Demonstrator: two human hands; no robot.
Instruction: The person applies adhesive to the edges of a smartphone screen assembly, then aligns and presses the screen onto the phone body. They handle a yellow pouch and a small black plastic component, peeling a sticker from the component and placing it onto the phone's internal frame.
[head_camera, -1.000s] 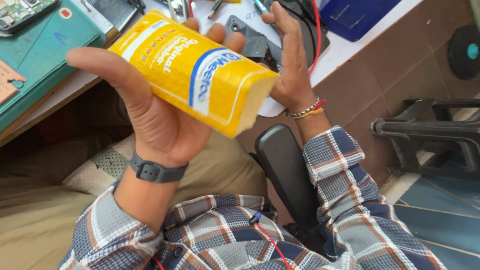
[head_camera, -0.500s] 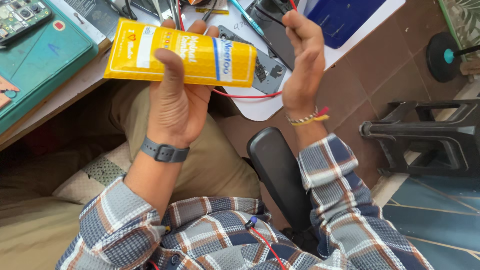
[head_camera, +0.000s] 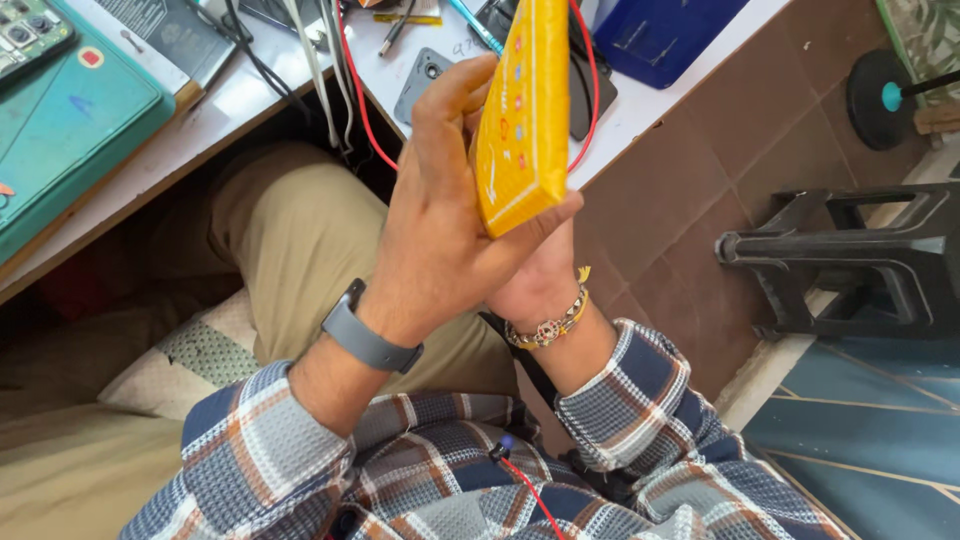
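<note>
Where both hands meet above the lap, a flat yellow cardboard box (head_camera: 520, 110) stands on edge, its narrow side with small coloured marks facing up. The left hand (head_camera: 440, 220) wraps it, fingers pressed together on the far face, thumb under its corner; the right hand (head_camera: 535, 285), mostly hidden, supports from below. Half a second ago its broad face showed. Behind it, a white desk (head_camera: 230, 105) carries cables.

Flat yellow carton (head_camera: 522, 120) edge-on between both hands, teal box (head_camera: 70, 130) on desk
</note>
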